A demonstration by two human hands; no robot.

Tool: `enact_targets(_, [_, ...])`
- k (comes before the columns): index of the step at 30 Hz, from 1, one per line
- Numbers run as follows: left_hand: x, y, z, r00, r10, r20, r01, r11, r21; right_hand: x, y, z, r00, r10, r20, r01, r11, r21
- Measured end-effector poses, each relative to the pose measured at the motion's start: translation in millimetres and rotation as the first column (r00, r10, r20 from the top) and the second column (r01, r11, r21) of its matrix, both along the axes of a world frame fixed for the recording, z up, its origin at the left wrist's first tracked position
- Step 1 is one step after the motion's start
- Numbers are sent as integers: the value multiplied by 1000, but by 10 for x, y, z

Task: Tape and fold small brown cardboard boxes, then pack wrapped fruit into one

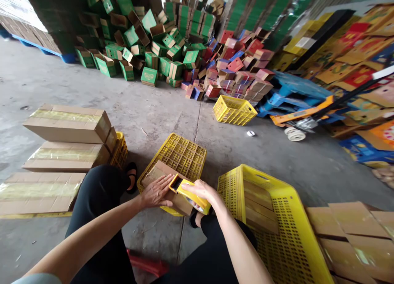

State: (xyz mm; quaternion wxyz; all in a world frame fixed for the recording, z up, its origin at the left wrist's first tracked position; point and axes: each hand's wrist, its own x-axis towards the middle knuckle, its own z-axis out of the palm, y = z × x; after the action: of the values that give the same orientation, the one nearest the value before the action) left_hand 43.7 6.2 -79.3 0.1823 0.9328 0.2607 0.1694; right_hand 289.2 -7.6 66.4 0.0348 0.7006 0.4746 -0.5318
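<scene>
A brown cardboard box (158,171) lies on an upturned yellow plastic crate (181,150) between my knees. My left hand (157,191) rests flat on top of the box, fingers stretched out. In my right hand (200,189) is a yellow tape dispenser (187,187), its dark front end against the box close to my left fingertips. Part of the tape roll shows under my right hand. How much tape is on the box cannot be made out.
Taped cardboard boxes (67,124) are stacked at left. A large yellow crate (295,218) at right holds flat cardboard; more cartons (353,239) lie beyond. Ahead are a small yellow crate (235,111), a pallet jack (308,115), blue pallets (295,91) and heaped green boxes (149,76).
</scene>
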Motion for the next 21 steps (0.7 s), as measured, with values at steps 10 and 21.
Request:
enact_targets(10, [-2, 43, -94, 999, -4, -50, 11, 991, 132, 239, -107, 64, 999, -19, -48, 16, 998, -66])
enact_targets(21, [-19, 23, -77, 997, -26, -70, 39, 981, 190, 468, -336, -47, 989, -96, -112, 98, 995, 16])
